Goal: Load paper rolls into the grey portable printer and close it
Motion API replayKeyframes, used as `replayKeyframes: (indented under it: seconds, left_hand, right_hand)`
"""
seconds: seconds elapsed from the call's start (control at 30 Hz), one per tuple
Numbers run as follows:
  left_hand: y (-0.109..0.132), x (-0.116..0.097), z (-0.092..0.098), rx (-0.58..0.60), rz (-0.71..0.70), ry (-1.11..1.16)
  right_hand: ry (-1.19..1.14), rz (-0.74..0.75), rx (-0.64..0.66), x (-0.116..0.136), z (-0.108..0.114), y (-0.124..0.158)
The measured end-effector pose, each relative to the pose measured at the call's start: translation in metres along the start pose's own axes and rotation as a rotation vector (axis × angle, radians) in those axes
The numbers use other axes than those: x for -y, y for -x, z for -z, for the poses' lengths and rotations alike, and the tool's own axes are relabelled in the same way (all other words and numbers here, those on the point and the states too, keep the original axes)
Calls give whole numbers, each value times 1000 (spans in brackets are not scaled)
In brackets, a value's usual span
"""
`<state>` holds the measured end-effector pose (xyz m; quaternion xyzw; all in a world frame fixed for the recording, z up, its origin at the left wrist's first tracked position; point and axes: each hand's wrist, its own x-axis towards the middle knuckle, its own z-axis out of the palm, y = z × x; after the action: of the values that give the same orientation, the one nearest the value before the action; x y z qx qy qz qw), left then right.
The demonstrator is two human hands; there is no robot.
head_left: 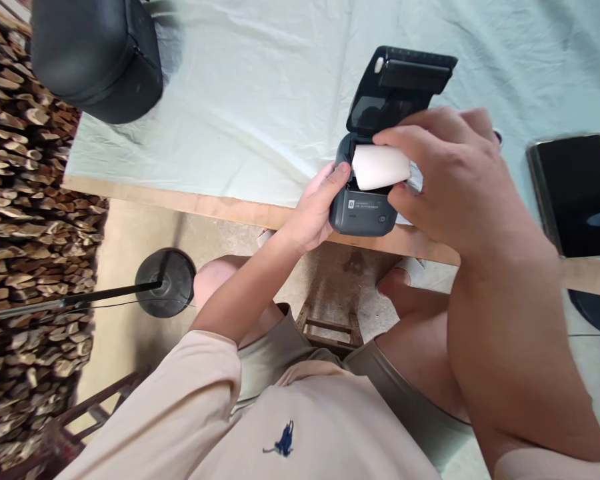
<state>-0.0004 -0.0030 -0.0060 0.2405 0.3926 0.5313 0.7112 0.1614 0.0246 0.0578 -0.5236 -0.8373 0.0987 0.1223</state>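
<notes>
A small dark portable label printer (364,217) is held over the table's front edge, its lid (405,87) flipped up and away from me. My left hand (317,207) grips the printer's left side, thumb on the rim. A white paper roll (380,167) sits tilted in the open compartment, partly above its rim. My right hand (450,173) pinches the roll from the right, forefinger at its upper edge and thumb near its lower right. The roll's right end is partly hidden by those fingers.
A black rounded case (97,60) stands on the pale tablecloth (260,87) at the left. At the right lies a dark phone (580,193). A round-based stand (165,283) is on the floor, beside stacked firewood (30,220).
</notes>
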Motion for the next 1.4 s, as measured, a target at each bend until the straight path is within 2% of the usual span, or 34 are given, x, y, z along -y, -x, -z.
replayKeyframes:
  seconds: [0.17,0.27,0.4,0.57,0.63,0.77,0.9,1.03,1.17,1.4]
  left_hand:
    - [0,0,1,60,-17,-37]
    - [0,1,2,67,-27,-17]
    - [-1,1,3,48,-16,-13]
    - [-1,-1,3,36,6,-10]
    - [-1,-1,2,27,7,-12]
    - [0,-1,1,22,-8,-31]
    - [-1,-2,2,20,-2,-37]
    - [-1,-3,1,4,25,-19]
    - [-1,-4,0,-14,38,4]
    - [0,-2,-2,7,-10,-38]
  right_hand:
    - [-24,-5,82,-6,-2,-1]
    - [-31,-16,80,-7,-1,-3]
    - [-122,-67,-1,-6,2,-2]
    - [-407,-207,-171,-6,0,-1]
    - [-441,-249,-184,-6,-2,-2]
    - [-392,-254,-117,-6,-7,-4]
    - [-251,-184,-34,-4,-9,-3]
    - [-166,-120,-111,-1,-8,0]
    - [-145,-120,-161,1,-7,3]
    - [-76,-102,-44,-1,-6,3]
